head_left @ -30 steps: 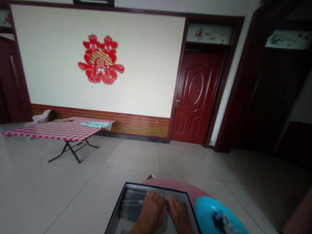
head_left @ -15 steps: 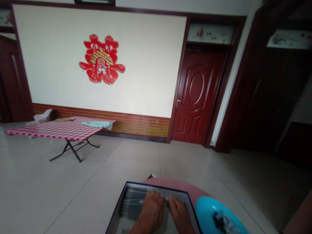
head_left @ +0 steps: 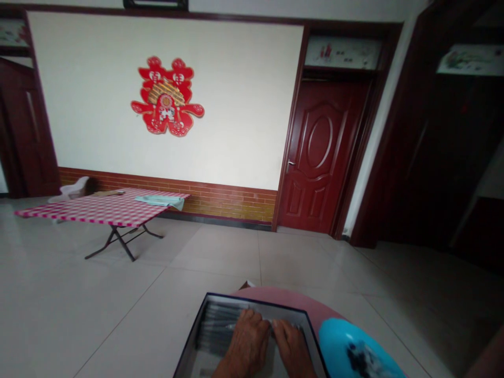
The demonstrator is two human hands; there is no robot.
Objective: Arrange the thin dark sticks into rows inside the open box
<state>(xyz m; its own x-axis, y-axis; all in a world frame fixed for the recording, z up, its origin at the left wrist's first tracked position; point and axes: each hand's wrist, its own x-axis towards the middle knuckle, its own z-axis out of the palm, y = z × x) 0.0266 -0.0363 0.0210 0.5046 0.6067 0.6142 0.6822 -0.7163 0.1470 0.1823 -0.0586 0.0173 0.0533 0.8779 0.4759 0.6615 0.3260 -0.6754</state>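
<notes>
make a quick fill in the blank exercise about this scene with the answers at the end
1. Of the left hand and the right hand, the dark slender pieces in the box lie nearer the ____ one.
2. The bowl beside the box is bright ____.
3. The large wall decoration is mainly ____.
4. The checked top of the far table is pink and ____.

Missing words: left; blue; red; white.

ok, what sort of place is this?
Probably a home, perhaps its main room or hall: a red decoration hangs on the pale wall, a panelled red door stands shut, and a folding table has a checked top.
</notes>
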